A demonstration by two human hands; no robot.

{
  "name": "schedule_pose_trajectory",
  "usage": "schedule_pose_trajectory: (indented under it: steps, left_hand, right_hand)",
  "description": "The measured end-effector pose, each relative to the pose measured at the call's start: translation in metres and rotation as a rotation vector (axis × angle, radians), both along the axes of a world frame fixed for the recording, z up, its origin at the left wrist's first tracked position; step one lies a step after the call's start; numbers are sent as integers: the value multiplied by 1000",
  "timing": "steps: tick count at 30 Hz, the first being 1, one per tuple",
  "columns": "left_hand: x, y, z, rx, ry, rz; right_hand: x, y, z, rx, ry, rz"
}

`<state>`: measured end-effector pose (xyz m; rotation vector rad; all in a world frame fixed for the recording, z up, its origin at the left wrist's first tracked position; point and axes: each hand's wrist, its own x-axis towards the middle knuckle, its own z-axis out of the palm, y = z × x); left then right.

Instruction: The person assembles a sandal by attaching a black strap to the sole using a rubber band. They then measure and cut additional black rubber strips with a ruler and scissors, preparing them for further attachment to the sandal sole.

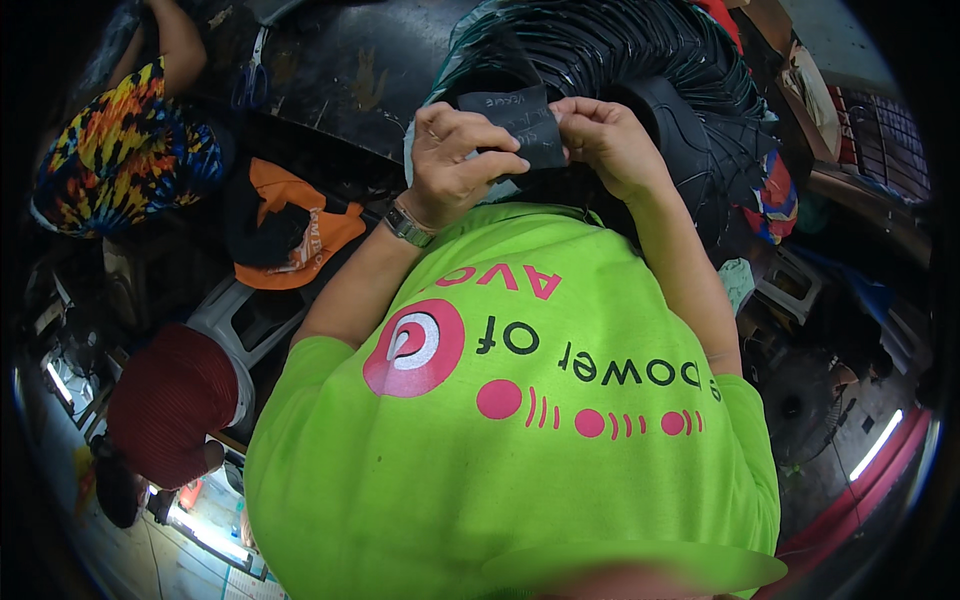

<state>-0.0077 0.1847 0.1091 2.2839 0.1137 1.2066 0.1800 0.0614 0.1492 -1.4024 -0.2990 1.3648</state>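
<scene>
A small black flat piece (pixel 537 128) with pale handwriting is held up in front of my chest. My left hand (pixel 455 155) grips its left side, fingers over the front face. At its right edge, the thumb and fingertips of my right hand (pixel 612 142) are pinched together on it. Just beyond my hands lies a long curved row of thin black pieces (pixel 620 45), packed edge to edge with greenish plastic around it. Larger black curved pieces (pixel 685 140) lie beside my right wrist. What is under the held piece is hidden.
A dark worktable (pixel 335 75) reaches to the far left, with blue-handled scissors (pixel 252 88) on it. One person in a multicoloured shirt (pixel 130 150) is at the left; another wears maroon (pixel 175 400). An orange cloth item (pixel 300 230) hangs near a grey plastic chair (pixel 235 315).
</scene>
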Motion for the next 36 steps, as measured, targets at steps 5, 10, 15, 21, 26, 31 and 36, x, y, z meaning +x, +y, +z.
schedule_pose_trajectory:
  steps: [5, 10, 15, 21, 26, 31, 36]
  left_hand:
    - [0, -6, -7, -10, 94, -21]
    - [1, -10, 1, -311, 184, -15]
    - [-6, 4, 9, -1601, -22, -559]
    - [8, -3, -5, -1468, 290, -308]
    - [13, -1, -10, -1676, 177, -303]
    - [13, 4, -10, -1940, 14, -384]
    - [15, 2, -12, -1979, -210, -343]
  right_hand:
    - [-2, -9, -1, 48, 81, -20]
    - [-8, -11, -3, 40, -18, -68]
    - [-6, -9, -4, 25, -4, -35]
    - [-4, -7, -7, -16, -31, -27]
    - [-4, -6, -7, 12, -32, -54]
    - [-6, -7, -7, 25, -53, -53]
    - [-12, -7, -6, 26, -115, -19]
